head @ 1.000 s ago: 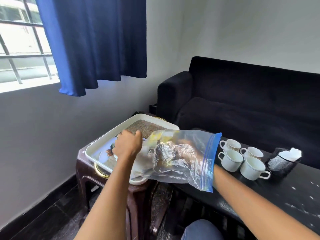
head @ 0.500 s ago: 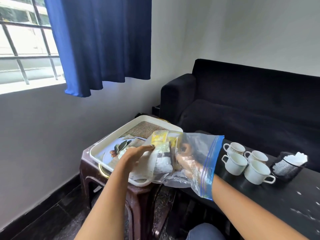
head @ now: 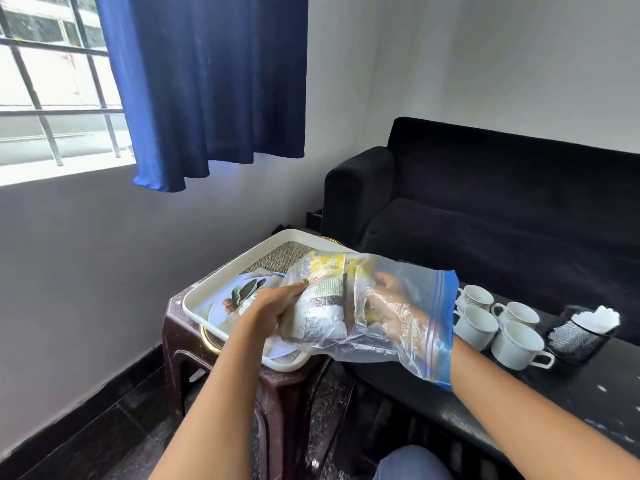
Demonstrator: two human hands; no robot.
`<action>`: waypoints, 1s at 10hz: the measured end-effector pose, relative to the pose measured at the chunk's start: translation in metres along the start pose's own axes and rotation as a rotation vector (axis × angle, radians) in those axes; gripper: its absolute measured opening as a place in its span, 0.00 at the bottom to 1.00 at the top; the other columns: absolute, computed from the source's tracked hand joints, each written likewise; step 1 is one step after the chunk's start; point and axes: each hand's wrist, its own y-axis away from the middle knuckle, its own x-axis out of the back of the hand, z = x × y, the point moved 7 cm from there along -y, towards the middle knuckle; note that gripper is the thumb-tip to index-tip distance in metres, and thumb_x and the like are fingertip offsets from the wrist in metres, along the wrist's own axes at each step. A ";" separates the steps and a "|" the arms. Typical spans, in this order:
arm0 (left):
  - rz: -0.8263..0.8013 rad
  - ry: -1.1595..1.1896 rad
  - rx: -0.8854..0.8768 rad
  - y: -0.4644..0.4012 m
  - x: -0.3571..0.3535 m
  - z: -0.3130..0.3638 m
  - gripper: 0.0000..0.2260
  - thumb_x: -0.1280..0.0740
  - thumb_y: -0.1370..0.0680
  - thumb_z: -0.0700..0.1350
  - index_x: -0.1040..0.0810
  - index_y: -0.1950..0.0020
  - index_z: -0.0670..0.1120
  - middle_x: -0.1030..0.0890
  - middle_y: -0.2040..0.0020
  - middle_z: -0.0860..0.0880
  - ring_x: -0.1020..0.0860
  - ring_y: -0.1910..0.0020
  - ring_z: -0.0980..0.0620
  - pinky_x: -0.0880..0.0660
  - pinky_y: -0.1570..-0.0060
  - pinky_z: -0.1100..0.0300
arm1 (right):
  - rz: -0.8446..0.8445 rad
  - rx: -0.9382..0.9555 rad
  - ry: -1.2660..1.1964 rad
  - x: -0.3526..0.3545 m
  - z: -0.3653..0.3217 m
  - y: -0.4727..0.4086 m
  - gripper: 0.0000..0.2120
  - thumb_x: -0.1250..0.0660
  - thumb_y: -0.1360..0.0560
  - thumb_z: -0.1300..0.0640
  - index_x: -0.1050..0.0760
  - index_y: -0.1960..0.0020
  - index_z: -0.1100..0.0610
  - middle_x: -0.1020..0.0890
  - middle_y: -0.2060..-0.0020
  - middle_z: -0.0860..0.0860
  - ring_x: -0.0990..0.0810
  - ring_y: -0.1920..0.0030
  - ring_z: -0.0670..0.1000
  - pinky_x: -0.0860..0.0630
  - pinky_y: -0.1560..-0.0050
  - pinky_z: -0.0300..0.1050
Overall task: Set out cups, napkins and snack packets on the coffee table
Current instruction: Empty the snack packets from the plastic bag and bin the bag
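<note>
A clear zip bag (head: 412, 344) with a blue seal hangs over the gap between stool and coffee table. My left hand (head: 273, 306) grips its closed end from outside, around the snack packets (head: 323, 299) in it. My right hand (head: 388, 303) is inside the bag up to the wrist, fingers curled among the packets; whether it holds one I cannot tell. Several white cups (head: 516, 344) stand together on the black coffee table (head: 588, 403). Beside them a black mesh holder (head: 575, 337) carries white napkins (head: 595, 318).
A white tray (head: 221, 282) with a printed picture lies on a dark brown stool (head: 284, 379) at the left. A black sofa (head: 502, 216) stands behind the table. A blue curtain (head: 207, 84) and a barred window fill the upper left.
My left hand has shifted from the tray side to a grip on the bag's closed end. The bag has risen a little, and the right hand has reached deeper among the packets.
</note>
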 end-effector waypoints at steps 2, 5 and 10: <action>0.153 0.102 -0.096 -0.004 0.012 0.006 0.13 0.26 0.28 0.46 0.24 0.55 0.37 0.18 0.51 0.40 0.19 0.51 0.41 0.22 0.46 0.46 | -0.033 -0.002 -0.111 0.024 -0.023 0.025 0.16 0.40 0.22 0.68 0.31 0.34 0.70 0.24 0.43 0.65 0.26 0.38 0.66 0.24 0.57 0.36; 0.392 0.333 -0.211 -0.015 0.041 0.000 0.04 0.30 0.25 0.41 0.21 0.60 0.44 0.22 0.64 0.46 0.24 0.62 0.48 0.25 0.56 0.56 | 0.017 0.012 -0.032 0.057 -0.031 0.029 0.13 0.35 0.27 0.70 0.22 0.47 0.58 0.19 0.62 0.55 0.19 0.60 0.56 0.21 0.52 0.57; 0.713 0.379 -0.364 0.008 0.067 0.014 0.05 0.34 0.25 0.49 0.22 0.57 0.50 0.21 0.63 0.51 0.25 0.60 0.46 0.32 0.58 0.58 | -0.085 0.105 0.248 0.085 -0.059 0.024 0.21 0.32 0.28 0.71 0.24 0.42 0.50 0.15 0.54 0.53 0.16 0.55 0.52 0.18 0.54 0.54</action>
